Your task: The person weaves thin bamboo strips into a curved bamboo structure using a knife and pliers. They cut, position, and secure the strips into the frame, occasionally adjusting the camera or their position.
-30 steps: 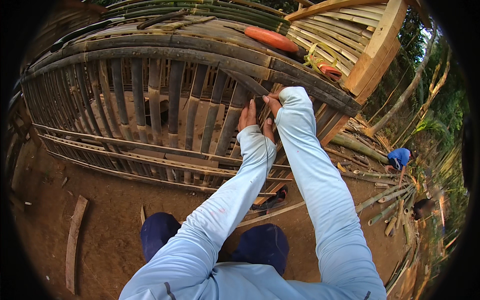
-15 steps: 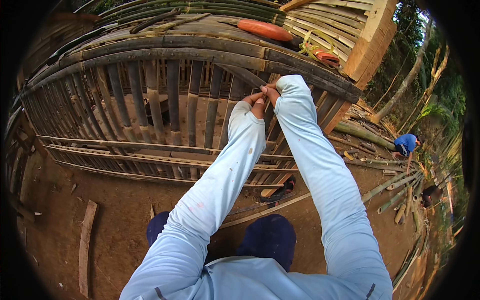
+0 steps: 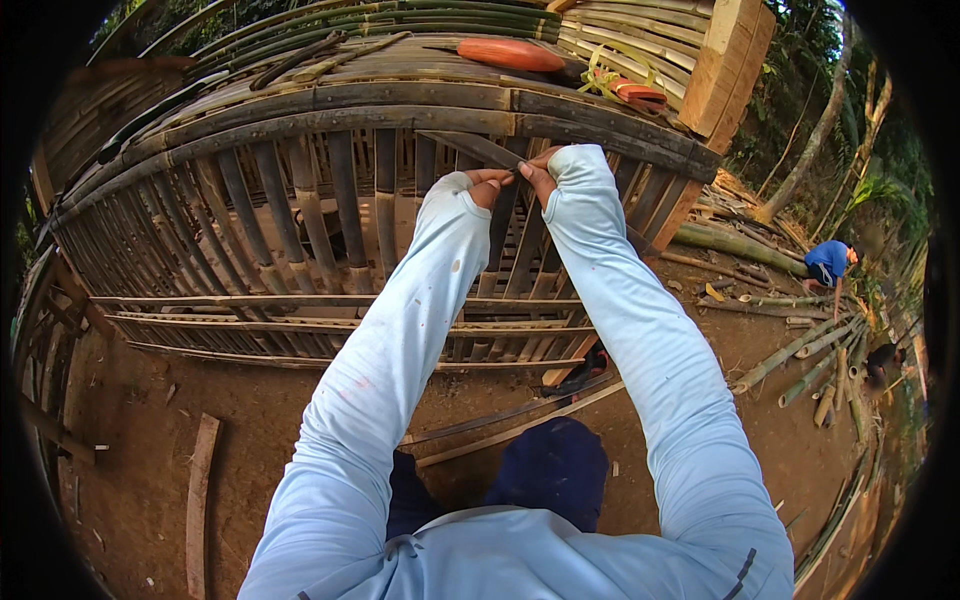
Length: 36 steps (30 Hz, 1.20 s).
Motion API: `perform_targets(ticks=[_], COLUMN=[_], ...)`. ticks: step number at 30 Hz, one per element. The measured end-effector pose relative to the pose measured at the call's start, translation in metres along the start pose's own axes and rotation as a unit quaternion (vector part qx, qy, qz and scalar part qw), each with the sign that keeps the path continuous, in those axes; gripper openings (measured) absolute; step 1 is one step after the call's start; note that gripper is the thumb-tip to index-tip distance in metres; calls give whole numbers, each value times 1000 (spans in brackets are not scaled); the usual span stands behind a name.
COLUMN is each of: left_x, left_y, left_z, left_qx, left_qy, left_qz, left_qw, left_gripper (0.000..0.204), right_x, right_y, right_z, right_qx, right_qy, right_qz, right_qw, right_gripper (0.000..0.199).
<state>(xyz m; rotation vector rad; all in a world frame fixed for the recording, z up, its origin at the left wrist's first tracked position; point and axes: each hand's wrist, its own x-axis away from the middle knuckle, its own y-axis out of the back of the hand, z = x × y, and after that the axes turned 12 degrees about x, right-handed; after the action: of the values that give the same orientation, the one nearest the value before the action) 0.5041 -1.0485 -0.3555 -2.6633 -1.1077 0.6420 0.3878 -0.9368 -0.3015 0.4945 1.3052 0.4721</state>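
Below the top rail (image 3: pixel 350 120) of a dark bamboo slat fence, both hands are close together at a diagonal dark bamboo strip (image 3: pixel 470 147). My left hand (image 3: pixel 482 185) is closed, its thumb pressed against the fingers. Just right of it, my right hand (image 3: pixel 540 172) is also closed, with the thumb toward me and the fingers at the strip's edge. What the fingertips pinch is too small or hidden to name. Upright bamboo slats (image 3: pixel 385 210) stand behind and left of my hands.
Over the rail lie an orange-red tapered object (image 3: pixel 510 55) and a second orange-red object with yellow ties (image 3: pixel 638 94). A thick timber post (image 3: pixel 725 70) rises at right. Cut bamboo poles (image 3: pixel 805 370) lie near a bending person (image 3: pixel 828 265). A plank (image 3: pixel 202 500) rests on the dirt.
My hands have drawn slightly apart, the left shifting left along the fence. The view has shifted a little; the diagonal strip keeps its place against the rail.
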Motion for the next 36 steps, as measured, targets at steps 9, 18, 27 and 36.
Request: perform_targets(ticks=[9, 18, 27, 36], left_x=[-3, -36, 2, -7], left_y=[-1, -36, -74, -105], left_z=[-32, -101, -153, -151], left_qx=[-421, -638, -783, -639], left_qy=[-68, 186, -45, -136], left_qz=[-33, 11, 85, 24], left_qw=[904, 747, 615, 757], left_gripper=[23, 28, 27, 60], right_x=[6, 7, 6, 7], right_y=[-26, -42, -55, -93], right_z=[-18, -31, -34, -26], right_qx=[-76, 7, -261, -260], right_qy=[30, 116, -123, -227], right_qz=[-126, -197, -30, -84], right_qw=[989, 973, 957, 935], right_gripper=[11, 13, 6, 3])
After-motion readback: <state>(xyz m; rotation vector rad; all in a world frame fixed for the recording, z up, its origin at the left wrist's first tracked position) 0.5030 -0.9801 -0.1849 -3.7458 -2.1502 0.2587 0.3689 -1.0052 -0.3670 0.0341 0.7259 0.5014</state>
